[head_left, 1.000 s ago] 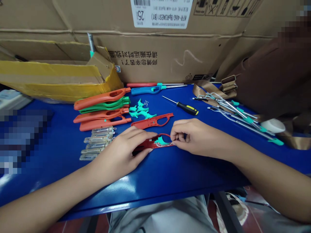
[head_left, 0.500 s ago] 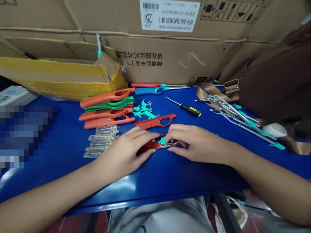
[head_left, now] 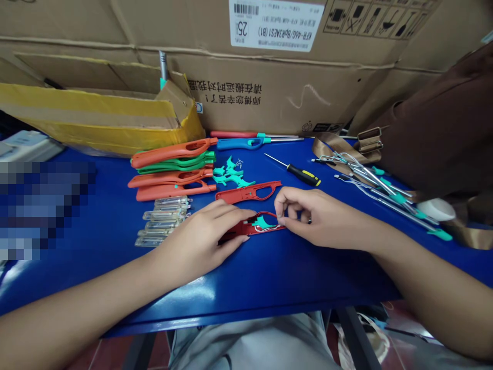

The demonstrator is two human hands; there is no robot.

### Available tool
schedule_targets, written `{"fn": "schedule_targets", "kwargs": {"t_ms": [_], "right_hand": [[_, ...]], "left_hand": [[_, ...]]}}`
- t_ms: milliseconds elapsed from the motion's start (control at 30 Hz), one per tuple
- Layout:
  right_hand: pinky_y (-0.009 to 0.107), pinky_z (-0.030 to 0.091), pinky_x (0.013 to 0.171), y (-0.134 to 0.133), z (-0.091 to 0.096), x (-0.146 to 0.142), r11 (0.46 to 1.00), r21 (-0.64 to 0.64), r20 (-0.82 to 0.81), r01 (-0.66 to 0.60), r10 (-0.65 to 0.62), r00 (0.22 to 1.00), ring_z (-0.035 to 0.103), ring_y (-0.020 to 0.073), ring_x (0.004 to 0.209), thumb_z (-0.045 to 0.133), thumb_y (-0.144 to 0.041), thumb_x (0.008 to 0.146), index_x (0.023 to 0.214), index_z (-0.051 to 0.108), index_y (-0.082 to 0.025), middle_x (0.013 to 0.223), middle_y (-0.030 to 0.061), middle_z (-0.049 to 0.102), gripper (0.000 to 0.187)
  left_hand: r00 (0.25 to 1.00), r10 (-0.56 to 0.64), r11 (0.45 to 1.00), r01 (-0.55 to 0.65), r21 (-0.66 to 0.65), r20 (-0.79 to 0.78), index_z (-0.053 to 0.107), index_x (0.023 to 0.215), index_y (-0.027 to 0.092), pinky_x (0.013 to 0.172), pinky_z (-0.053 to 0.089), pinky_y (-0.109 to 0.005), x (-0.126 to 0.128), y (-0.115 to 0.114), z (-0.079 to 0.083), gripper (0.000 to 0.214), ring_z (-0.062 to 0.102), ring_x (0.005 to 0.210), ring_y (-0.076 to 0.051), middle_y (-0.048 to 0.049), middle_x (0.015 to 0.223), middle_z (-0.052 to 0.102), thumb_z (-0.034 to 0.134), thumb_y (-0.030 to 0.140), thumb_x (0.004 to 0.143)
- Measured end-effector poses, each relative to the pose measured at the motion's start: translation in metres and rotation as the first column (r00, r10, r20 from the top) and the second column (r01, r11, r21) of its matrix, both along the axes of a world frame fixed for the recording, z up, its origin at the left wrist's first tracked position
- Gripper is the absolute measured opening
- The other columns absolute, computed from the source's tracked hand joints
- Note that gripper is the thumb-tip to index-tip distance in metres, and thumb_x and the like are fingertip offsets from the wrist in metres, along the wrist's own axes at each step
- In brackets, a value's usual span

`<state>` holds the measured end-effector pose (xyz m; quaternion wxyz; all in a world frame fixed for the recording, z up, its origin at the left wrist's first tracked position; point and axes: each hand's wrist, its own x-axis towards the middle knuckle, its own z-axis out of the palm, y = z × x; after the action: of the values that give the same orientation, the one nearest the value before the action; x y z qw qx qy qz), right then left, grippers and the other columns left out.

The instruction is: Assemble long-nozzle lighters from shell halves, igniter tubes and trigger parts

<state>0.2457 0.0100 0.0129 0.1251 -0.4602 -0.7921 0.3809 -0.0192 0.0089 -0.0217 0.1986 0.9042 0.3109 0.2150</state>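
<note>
Red plastic lighter shell (head_left: 241, 229): lying flat on the blue table (head_left: 269, 288).
Left hand (head_left: 196, 244): fingers grasping it steady.
Right hand (head_left: 325, 216): fingertips pinched at its end, anything held too small to tell.

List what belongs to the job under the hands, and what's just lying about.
Job: red plastic lighter-handle half, teal plastic insert, left hand, right hand.
Lying about: black-and-yellow screwdriver, brown fabric strap, yellow-taped cardboard box.

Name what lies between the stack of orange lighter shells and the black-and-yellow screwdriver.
In the head view, a loose pile of teal plastic parts lies between the orange lighter shells and the black-and-yellow screwdriver.
</note>
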Motion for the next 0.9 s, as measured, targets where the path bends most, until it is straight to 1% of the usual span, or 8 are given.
{"fn": "schedule_targets", "kwargs": {"t_ms": [167,233,367,567,667,733,800,900], "right_hand": [[0.021,0.036,0.057,-0.0011,-0.0024,-0.0014,0.984,0.158,0.035,-0.085,0.080,0.996,0.045,0.0077,0.059,0.062,-0.012,0.088,0.083,0.052,-0.021,0.071,-0.0068,0.050,0.014],[0.021,0.036,0.059,-0.0003,-0.0035,-0.0009,0.976,0.189,0.038,-0.106,0.100,0.994,0.045,0.0078,0.061,0.062,-0.011,0.088,0.082,0.052,-0.020,0.073,-0.0061,0.050,0.015],[0.022,0.036,0.061,0.0021,-0.0053,0.0006,0.968,0.212,0.045,-0.135,0.128,0.991,0.047,0.0084,0.066,0.062,-0.011,0.090,0.082,0.052,-0.020,0.077,-0.0053,0.052,0.016],[0.022,0.034,0.063,0.0012,-0.0064,-0.0012,0.950,0.256,0.055,-0.177,0.169,0.984,0.047,0.0085,0.068,0.056,-0.008,0.094,0.083,0.051,-0.020,0.077,-0.0051,0.052,0.016],[0.022,0.035,0.063,0.0004,-0.0060,-0.0017,0.950,0.243,0.063,-0.197,0.188,0.980,0.047,0.0083,0.067,0.056,-0.008,0.093,0.086,0.052,-0.020,0.078,-0.0051,0.053,0.015],[0.022,0.036,0.063,0.0003,-0.0060,-0.0016,0.955,0.228,0.060,-0.192,0.183,0.981,0.048,0.0081,0.067,0.059,-0.008,0.091,0.090,0.054,-0.020,0.080,-0.0052,0.054,0.013],[0.022,0.038,0.064,0.0005,-0.0066,-0.0014,0.961,0.216,0.052,-0.174,0.167,0.985,0.049,0.0080,0.067,0.062,-0.008,0.088,0.098,0.057,-0.021,0.083,-0.0051,0.056,0.016],[0.022,0.039,0.065,0.0016,-0.0077,-0.0012,0.966,0.206,0.057,-0.155,0.147,0.988,0.051,0.0083,0.068,0.064,-0.012,0.089,0.108,0.060,-0.022,0.086,-0.0049,0.059,0.022]], "left_hand": [[1.000,-0.005,1.000,0.005,0.008,0.001,0.061,0.131,0.020,0.095,0.053,-0.034,-0.0005,0.0000,-0.0005,0.035,0.063,0.109,-0.021,-0.0058,0.119,0.070,0.062,0.019,0.096],[1.000,-0.005,1.000,0.005,0.005,0.003,0.061,0.130,0.020,0.095,0.053,-0.034,-0.0002,0.0005,-0.0004,0.034,0.064,0.109,-0.021,-0.0059,0.119,0.071,0.062,0.020,0.096],[1.000,-0.009,1.000,0.009,0.001,0.002,0.061,0.131,0.020,0.094,0.053,-0.035,0.0009,0.0012,-0.0002,0.035,0.064,0.108,-0.021,-0.0063,0.118,0.071,0.062,0.020,0.096],[1.000,-0.018,1.000,0.018,0.011,0.002,0.061,0.131,0.019,0.096,0.052,-0.034,0.0002,0.0005,-0.0004,0.034,0.063,0.109,-0.021,-0.0054,0.118,0.071,0.062,0.020,0.096],[1.000,-0.014,1.000,0.013,0.015,0.019,0.061,0.130,0.019,0.095,0.052,-0.032,-0.0001,0.0007,-0.0016,0.034,0.063,0.108,-0.020,-0.0054,0.117,0.071,0.064,0.019,0.096],[0.999,-0.017,1.000,0.017,0.005,0.034,0.061,0.128,0.019,0.094,0.052,-0.031,0.0000,0.0008,-0.0028,0.033,0.064,0.107,-0.019,-0.0055,0.116,0.071,0.064,0.020,0.096],[0.999,-0.017,1.000,0.018,-0.007,0.040,0.061,0.128,0.019,0.093,0.052,-0.030,0.0002,0.0007,-0.0034,0.032,0.065,0.107,-0.019,-0.0054,0.116,0.070,0.065,0.022,0.096],[0.999,0.020,1.000,-0.020,0.017,0.030,0.061,0.129,0.020,0.095,0.052,-0.032,-0.0004,0.0015,-0.0012,0.037,0.065,0.108,-0.020,-0.0058,0.118,0.070,0.069,0.031,0.094]]}}
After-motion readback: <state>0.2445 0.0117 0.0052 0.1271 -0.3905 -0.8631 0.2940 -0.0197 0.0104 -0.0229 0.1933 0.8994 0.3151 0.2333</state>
